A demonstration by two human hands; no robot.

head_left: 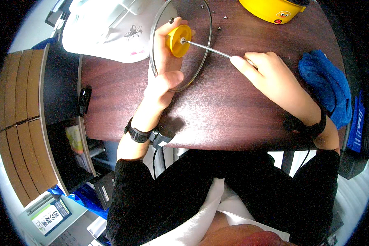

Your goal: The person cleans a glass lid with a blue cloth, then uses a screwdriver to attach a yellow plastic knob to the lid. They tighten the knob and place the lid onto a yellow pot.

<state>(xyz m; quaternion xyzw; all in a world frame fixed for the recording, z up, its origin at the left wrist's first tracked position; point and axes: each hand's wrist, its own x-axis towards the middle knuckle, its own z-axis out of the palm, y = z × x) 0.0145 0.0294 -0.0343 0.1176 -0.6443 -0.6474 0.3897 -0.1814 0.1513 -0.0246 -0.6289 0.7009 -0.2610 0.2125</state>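
My left hand (168, 69) holds a round glass pot lid (198, 73) with a metal rim, tilted up on edge above the table. The thumb lies near the lower rim, and the fingers reach behind the glass to a yellow knob (179, 46) at the lid's middle. My right hand (266, 71) is closed around a screwdriver (209, 49); its handle is mostly hidden in the fingers. The metal shaft points left, and its tip meets the centre of the yellow knob. Whether a screw sits under the tip is too small to tell.
Several small screws (219, 28) lie on the dark wood table (233, 119) beyond the lid. A yellow pot (270, 11) stands at the far right, a white plastic container (106, 37) at the far left. A blue cloth (326, 82) lies by the right edge, a black object (84, 100) by the left.
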